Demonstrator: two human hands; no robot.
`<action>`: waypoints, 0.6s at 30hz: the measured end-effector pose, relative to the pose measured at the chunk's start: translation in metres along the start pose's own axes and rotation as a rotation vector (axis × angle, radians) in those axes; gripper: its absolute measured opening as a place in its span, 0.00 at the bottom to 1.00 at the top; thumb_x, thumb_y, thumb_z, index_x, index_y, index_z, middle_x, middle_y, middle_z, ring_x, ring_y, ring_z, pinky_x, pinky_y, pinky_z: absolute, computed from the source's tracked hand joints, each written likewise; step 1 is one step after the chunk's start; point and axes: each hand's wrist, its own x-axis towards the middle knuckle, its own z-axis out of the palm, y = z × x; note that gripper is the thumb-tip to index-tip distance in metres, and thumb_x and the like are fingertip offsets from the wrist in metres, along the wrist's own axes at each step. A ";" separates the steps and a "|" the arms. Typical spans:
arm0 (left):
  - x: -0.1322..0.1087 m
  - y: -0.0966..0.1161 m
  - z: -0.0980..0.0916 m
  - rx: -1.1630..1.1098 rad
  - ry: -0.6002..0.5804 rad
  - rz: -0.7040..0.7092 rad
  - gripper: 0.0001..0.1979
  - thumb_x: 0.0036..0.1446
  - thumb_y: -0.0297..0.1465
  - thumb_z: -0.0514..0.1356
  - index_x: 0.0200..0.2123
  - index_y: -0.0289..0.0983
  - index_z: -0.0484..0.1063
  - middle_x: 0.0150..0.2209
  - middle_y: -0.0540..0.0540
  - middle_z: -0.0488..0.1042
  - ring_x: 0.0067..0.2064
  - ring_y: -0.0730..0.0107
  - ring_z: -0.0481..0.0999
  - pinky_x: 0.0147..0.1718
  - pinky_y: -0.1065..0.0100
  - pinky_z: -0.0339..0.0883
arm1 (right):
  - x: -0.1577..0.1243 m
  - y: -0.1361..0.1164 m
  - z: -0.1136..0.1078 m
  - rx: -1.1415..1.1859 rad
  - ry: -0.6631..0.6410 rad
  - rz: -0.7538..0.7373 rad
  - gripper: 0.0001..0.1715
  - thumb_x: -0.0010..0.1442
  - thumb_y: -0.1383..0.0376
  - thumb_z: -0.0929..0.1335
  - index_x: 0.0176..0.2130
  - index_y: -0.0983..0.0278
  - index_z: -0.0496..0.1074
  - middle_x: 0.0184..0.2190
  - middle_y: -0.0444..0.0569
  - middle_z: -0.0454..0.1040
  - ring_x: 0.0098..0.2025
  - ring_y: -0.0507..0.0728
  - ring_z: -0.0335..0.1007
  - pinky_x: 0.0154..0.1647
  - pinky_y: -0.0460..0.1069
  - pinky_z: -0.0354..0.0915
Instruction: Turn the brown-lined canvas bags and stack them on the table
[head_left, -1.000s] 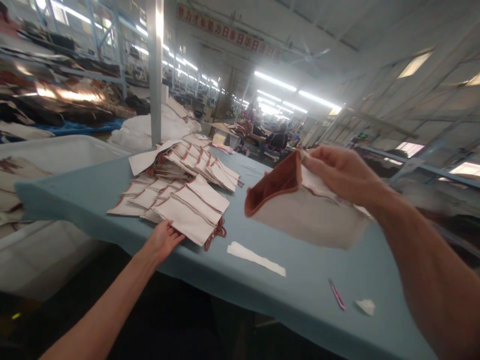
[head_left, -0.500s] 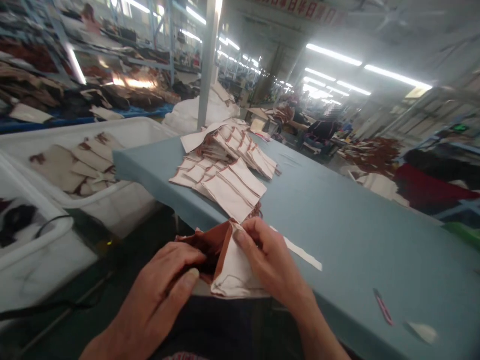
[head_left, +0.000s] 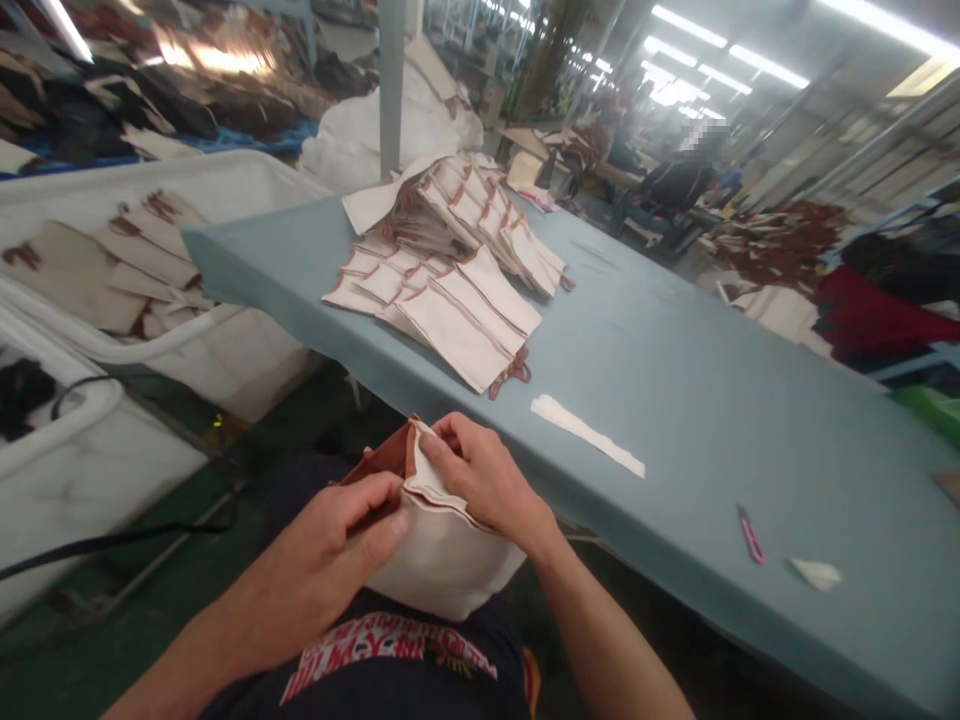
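In front of my body, over my lap, is a cream sewn piece with a brown inner side (head_left: pixel 442 560), open at the top like a pouch. My left hand (head_left: pixel 341 540) is closed on its near rim, thumb outside and fingers partly hidden inside. My right hand (head_left: pixel 480 465) grips the cream panel at the far upper corner, thumb pressed against it. Just beyond, on the blue table (head_left: pixel 600 370), lies a stack of flat cream pieces with brown edges (head_left: pixel 472 310). A narrow white strip (head_left: pixel 589 435) is to the right of the stack.
On the table's right side lie a pink-handled cutter (head_left: pixel 751 535) and a small cream scrap (head_left: pixel 816 573). White bins (head_left: pixel 247 350) with cut pieces stand at the left. Farther back, a person (head_left: pixel 679 180) sits near brown piles (head_left: pixel 795 240). A black cable (head_left: pixel 112 540) runs at lower left.
Both hands and the sewn piece have moved left, away from the table edge. The left hand's fingers have come up from inside the opening to its rim. The view has tilted down.
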 end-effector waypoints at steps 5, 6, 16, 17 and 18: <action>0.002 -0.014 0.004 -0.010 0.083 0.000 0.22 0.75 0.48 0.55 0.35 0.42 0.80 0.35 0.48 0.86 0.35 0.59 0.81 0.34 0.66 0.72 | -0.011 0.006 0.000 0.120 0.139 -0.079 0.13 0.77 0.54 0.68 0.48 0.59 0.76 0.42 0.48 0.84 0.45 0.59 0.78 0.48 0.54 0.67; 0.002 -0.015 0.005 0.004 0.092 0.012 0.22 0.76 0.47 0.55 0.34 0.42 0.79 0.34 0.48 0.85 0.34 0.60 0.80 0.34 0.66 0.71 | -0.017 0.006 -0.002 0.172 0.169 -0.109 0.14 0.77 0.52 0.68 0.48 0.59 0.76 0.43 0.49 0.84 0.46 0.60 0.78 0.50 0.54 0.68; -0.004 -0.022 0.011 0.045 0.202 0.069 0.19 0.71 0.46 0.60 0.32 0.44 0.83 0.32 0.46 0.84 0.35 0.56 0.80 0.33 0.64 0.71 | -0.042 -0.009 -0.005 0.530 -0.251 -0.044 0.36 0.58 0.32 0.80 0.38 0.60 0.74 0.32 0.41 0.73 0.33 0.53 0.63 0.35 0.49 0.62; -0.006 -0.023 0.011 0.040 0.202 0.067 0.19 0.70 0.46 0.60 0.31 0.44 0.83 0.31 0.47 0.83 0.34 0.57 0.80 0.33 0.64 0.71 | -0.041 -0.009 -0.002 0.587 -0.288 -0.016 0.37 0.56 0.32 0.81 0.38 0.60 0.73 0.31 0.41 0.71 0.32 0.53 0.62 0.34 0.49 0.60; -0.009 -0.024 0.011 0.038 0.202 0.063 0.19 0.70 0.46 0.60 0.31 0.44 0.83 0.30 0.47 0.82 0.33 0.58 0.79 0.32 0.64 0.70 | -0.040 -0.009 0.000 0.641 -0.323 0.012 0.39 0.54 0.32 0.82 0.37 0.59 0.73 0.30 0.40 0.70 0.31 0.52 0.60 0.32 0.48 0.59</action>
